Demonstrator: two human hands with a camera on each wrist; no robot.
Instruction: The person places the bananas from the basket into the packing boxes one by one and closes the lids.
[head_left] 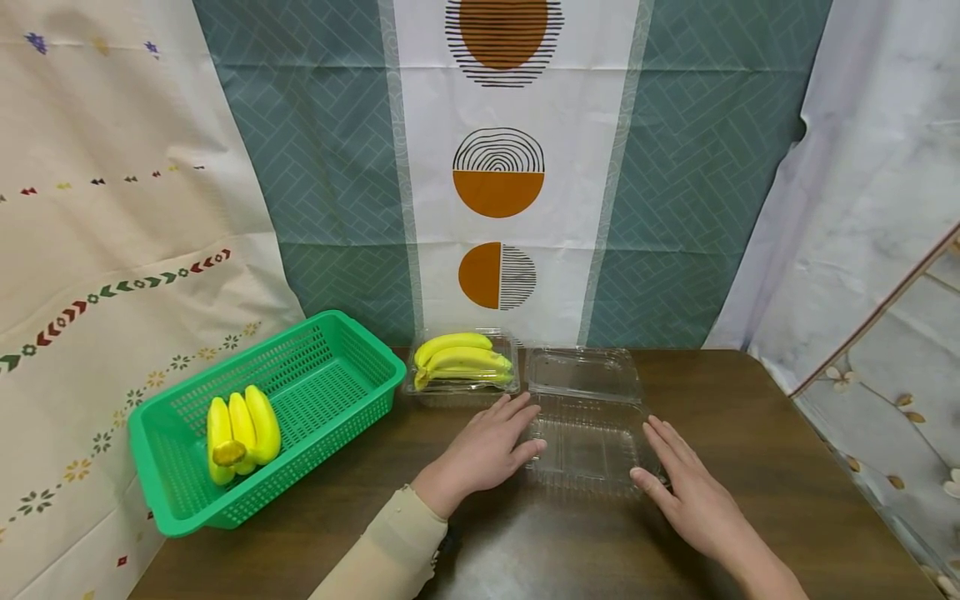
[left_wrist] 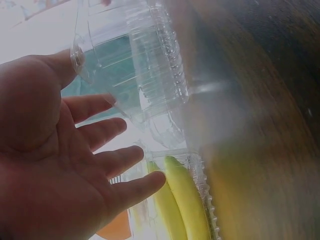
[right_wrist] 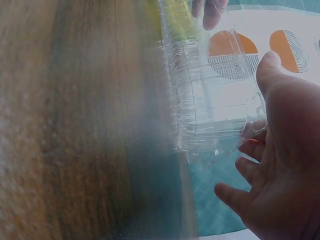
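A clear plastic clamshell box [head_left: 588,442] lies on the table with its lid [head_left: 583,372] folded back towards the curtain. My left hand [head_left: 491,446] is at the box's left side, fingers extended; in the left wrist view the thumb and index fingertip meet the clear plastic. On the right side my right hand [head_left: 693,492] has its fingers spread and fairly straight, thumb and index finger at the box's edge. Neither hand curls round anything. Beyond the left hand, a second clear box [head_left: 516,379] holds yellow bananas [head_left: 461,360].
A green plastic basket [head_left: 330,450] stands at the left with a bunch of bananas [head_left: 243,433] inside. The brown wooden table [head_left: 525,558] runs up to a patterned curtain [head_left: 498,275] at the back. Light patterned cloth [head_left: 885,333] hangs at the right.
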